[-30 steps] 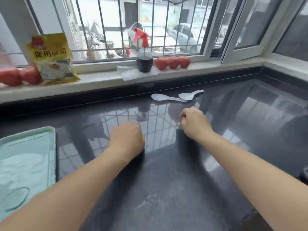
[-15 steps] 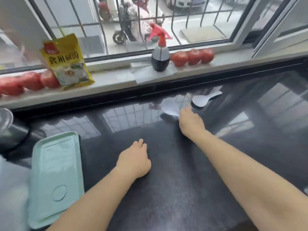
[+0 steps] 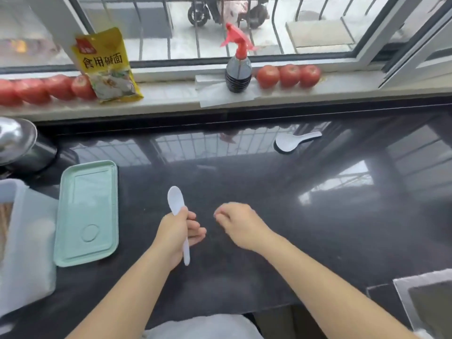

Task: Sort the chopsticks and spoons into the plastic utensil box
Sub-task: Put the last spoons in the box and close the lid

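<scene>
- The left hand grips a white plastic spoon at mid-handle, fingers curled round it; the bowl points away from the person and the handle tip sticks out below the palm.
- The right hand hovers just beside the left, above the dark countertop; its fingers are loosely curled and hold nothing.
- A second white spoon lies on the countertop near the window side, well apart from both hands, bowl toward the left.
- The translucent utensil box sits at the far left edge of the view. Pale chopsticks seem to lie already inside it; the detail is too blurred to be sure.
- A mint-green lid lies flat just beside the box, between it and the held spoon.
- Judgement: the spoon in hand goes to the box next, and the far spoon is not yet collected.
- Risk: the grip is partial and the plastic smooth, so the spoon could twist or slip out during the carry.
- Risk: the lid lies in the path; a low carry could clip it, or the spoon could end up on the lid, not in the box.
- Risk: the compartments are not readable from here, so the spoon could land among the chopsticks.
- Risk: the glossy, reflective surface may hide the far spoon's outline, and a reach could push it away.
</scene>
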`<move>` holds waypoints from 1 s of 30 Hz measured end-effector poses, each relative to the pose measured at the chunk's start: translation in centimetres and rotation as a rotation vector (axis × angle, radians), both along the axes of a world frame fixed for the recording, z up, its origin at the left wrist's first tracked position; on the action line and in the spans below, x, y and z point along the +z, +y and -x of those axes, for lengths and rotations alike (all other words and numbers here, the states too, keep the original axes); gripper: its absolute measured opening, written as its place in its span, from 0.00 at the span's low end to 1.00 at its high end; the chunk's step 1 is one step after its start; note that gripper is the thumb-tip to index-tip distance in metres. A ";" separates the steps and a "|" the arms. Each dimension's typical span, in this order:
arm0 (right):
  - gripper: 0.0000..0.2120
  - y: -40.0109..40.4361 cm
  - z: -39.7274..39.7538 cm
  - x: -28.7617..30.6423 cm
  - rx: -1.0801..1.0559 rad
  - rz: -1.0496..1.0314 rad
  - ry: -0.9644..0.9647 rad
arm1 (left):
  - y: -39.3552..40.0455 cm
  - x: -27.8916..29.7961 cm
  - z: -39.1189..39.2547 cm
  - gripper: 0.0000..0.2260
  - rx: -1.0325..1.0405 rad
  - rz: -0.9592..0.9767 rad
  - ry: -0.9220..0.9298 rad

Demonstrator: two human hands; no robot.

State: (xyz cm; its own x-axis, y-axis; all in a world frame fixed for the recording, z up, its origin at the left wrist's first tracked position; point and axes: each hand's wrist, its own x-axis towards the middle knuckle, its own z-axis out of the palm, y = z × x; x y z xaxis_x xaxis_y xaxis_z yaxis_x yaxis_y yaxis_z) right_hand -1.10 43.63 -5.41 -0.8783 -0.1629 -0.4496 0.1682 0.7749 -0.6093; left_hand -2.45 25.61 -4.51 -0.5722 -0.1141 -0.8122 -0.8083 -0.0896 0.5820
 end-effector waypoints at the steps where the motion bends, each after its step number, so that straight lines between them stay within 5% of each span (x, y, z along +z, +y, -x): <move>1: 0.12 2.5 2.6 -0.7 -0.072 -0.073 0.075 | -0.5 0.1 0.7 0.14 0.007 0.015 0.003; 5: 0.18 13.5 12.4 -2.8 -0.258 -0.481 0.243 | -1.9 1.4 2.4 0.10 -0.042 0.074 0.019; 10: 0.33 21.8 15.2 -5.4 -0.042 -0.908 0.155 | -2.2 2.0 3.2 0.06 -0.031 0.036 -0.032; 15: 0.22 21.0 11.9 -6.6 0.095 -1.110 0.288 | -1.1 1.4 3.8 0.02 -0.069 -0.013 -0.064; 19: 0.17 17.1 6.3 -5.8 0.018 -0.939 0.298 | 0.1 1.5 3.0 0.06 -0.138 -0.027 -0.064; 25: 0.07 5.0 -0.4 -3.1 -0.658 -0.070 0.242 | -2.3 2.7 0.7 0.01 -0.145 -0.022 0.001; 30: 0.05 -8.0 -3.8 -1.4 -0.463 0.218 -0.002 | -8.9 6.3 -2.7 0.05 -0.115 0.049 0.078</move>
